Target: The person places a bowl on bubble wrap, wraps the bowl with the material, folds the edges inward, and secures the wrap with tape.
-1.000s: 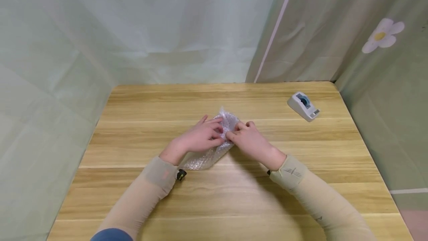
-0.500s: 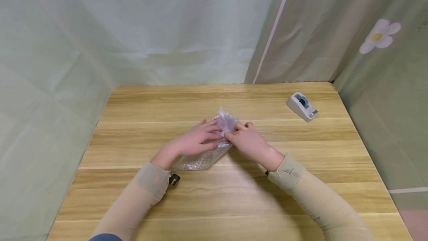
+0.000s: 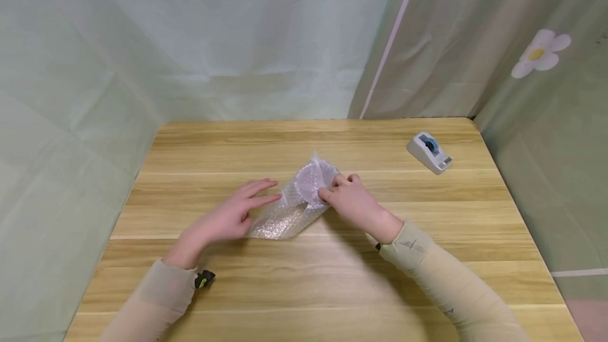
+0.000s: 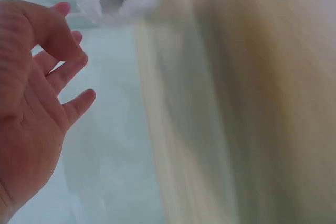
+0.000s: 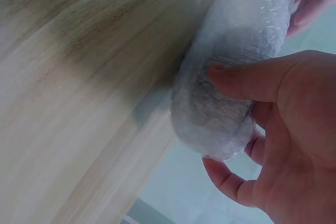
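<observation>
A bundle of clear bubble wrap [image 3: 311, 183] lies at the middle of the wooden table, with a rounded far end and a looser sheet trailing toward the lower left. In the right wrist view, something greyish shows dimly through the bubble wrap [image 5: 226, 98]; its kind is hidden. My right hand [image 3: 358, 205] grips the far right end, thumb on one side and fingers curled round the other. Off the bundle's left side, my left hand [image 3: 228, 215] has its fingers extended and holds nothing. The left wrist view has the hand [image 4: 37, 82] below the wrap's open end [image 4: 118, 3].
A grey-white tape dispenser [image 3: 429, 152] with a blue roll stands at the back right of the table [image 3: 361, 289]. Pale green curtains [image 3: 266, 41] hang behind the table and along both sides, one with a flower print [image 3: 541, 53].
My left hand has come off the top of the bubble-wrapped bundle and moved left and toward me, uncovering its round end. My right hand keeps its grip in the same place.
</observation>
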### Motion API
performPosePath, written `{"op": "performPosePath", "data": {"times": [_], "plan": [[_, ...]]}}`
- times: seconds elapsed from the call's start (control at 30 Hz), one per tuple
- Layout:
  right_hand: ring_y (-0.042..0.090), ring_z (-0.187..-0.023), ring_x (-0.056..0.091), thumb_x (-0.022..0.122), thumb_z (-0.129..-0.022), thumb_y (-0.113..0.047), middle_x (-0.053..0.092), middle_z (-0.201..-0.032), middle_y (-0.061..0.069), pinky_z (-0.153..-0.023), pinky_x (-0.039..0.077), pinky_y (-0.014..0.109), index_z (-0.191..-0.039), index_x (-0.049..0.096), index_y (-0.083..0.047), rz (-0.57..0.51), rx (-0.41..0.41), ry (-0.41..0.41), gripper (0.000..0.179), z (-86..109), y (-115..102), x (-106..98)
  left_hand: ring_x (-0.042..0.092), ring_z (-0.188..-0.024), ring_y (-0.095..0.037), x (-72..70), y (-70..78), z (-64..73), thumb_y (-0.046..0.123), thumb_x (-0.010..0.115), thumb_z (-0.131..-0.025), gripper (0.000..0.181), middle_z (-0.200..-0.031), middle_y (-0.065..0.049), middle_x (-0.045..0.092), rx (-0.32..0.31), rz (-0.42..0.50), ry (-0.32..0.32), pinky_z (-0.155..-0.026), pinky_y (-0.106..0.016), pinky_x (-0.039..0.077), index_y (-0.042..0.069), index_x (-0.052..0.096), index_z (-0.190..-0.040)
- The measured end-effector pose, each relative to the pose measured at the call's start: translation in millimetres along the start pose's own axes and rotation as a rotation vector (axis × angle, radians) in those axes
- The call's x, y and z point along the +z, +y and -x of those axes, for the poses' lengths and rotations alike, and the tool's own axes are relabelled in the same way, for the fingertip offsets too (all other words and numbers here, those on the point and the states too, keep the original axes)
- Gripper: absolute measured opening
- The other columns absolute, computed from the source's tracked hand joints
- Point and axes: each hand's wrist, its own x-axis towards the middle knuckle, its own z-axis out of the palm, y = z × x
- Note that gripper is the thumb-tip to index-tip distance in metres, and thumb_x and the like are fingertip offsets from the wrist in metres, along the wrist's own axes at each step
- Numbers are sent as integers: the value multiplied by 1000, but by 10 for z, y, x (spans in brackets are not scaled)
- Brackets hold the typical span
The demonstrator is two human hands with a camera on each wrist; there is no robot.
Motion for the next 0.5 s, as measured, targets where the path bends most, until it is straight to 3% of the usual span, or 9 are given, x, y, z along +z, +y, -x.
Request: {"op": "performPosePath", "data": {"times": [0.2,0.37,0.5], "plan": [[29,-108,61,69,-99,-5,77,-97,5,-92,48,57,-108,66,-18,-18,13,-11,16,0,-8,-18,39,-152,-42,3,-116,275,-19,69,-76,77,-166,-20,42,-12,-70,74,-123,-62,33,10,66,-147],[29,-109,61,69,-99,-4,77,-97,5,-92,48,56,-108,67,-19,-18,17,-18,17,-6,-13,-16,42,-149,-43,11,-128,406,-11,85,-74,72,-163,-19,46,21,-119,75,-119,-70,33,20,74,-138],[28,-109,61,69,-99,-4,77,-98,4,-92,48,56,-108,67,-19,-18,19,-23,18,-9,-16,-13,46,-147,-41,43,-133,462,-4,89,-74,65,-159,-17,52,54,-158,58,-126,-65,26,24,78,-132]]}}
